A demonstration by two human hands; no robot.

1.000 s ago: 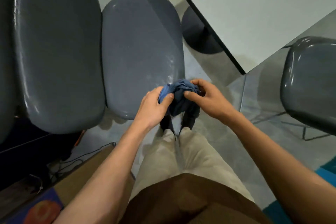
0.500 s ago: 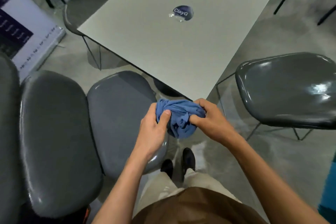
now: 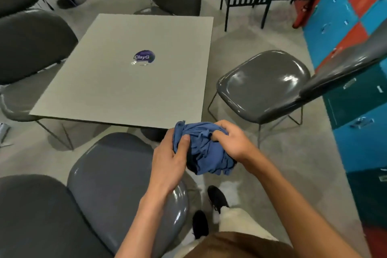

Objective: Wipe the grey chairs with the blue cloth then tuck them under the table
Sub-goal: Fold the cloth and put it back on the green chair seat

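Above the near grey chair (image 3: 117, 184), left hand (image 3: 167, 161) and right hand (image 3: 232, 142) both grip the bunched blue cloth (image 3: 205, 148), with at least 2 chairs apparently not yet tucked under the table (image 3: 129, 81).

Square grey table (image 3: 117, 90) on the concrete floor (image 3: 282, 163) — only a round purple "ClayG" sticker (image 3: 144, 57) on it, near the middle toward the far edge — with grey chairs (image 3: 263, 84) standing on the floor around its edges.

Glossy grey chair (image 3: 263, 84), crumpled cloth (image 3: 205, 148)
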